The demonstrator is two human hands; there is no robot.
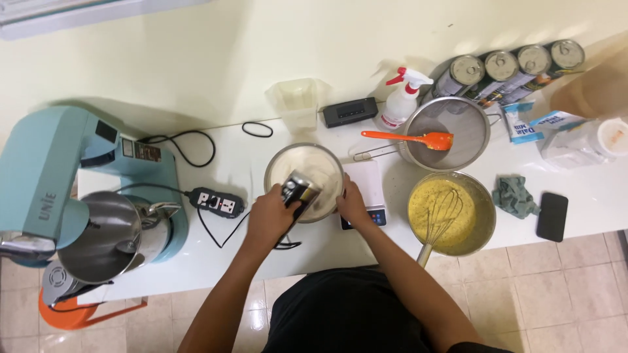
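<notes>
White counter [327, 248] runs along a pale wall, with tiled floor below it. We see our left hand [269, 219] wrapped around a dark hand mixer [297, 191] that leans over a metal bowl [305, 180] of white cream — the beaters are hidden behind the mixer's body, so we cannot tell how deep they sit. Our left arm comes up from the lower edge with the wrist bent slightly inward. Our right hand [353, 204] is curled against the bowl's right rim, fingers closed on the edge and thumb side towards the cream; the forearm crosses diagonally from the lower right.

Just right of the bowl a small white scale [366, 189] is partly covered by that hand. Further right stands a second metal bowl of yellow batter [451, 212] with a whisk [439, 219] resting in it. Behind it, a sieve [451, 134] carries an orange spatula [409, 138] across its rim. On the left, a light blue stand mixer [72, 189] is cut off by the frame edge, and a power strip [216, 201] lies between it and our bowl — its cable passes under our left hand. A phone [552, 216] lies face down near the counter's right end, beside a crumpled green cloth [515, 196].
</notes>
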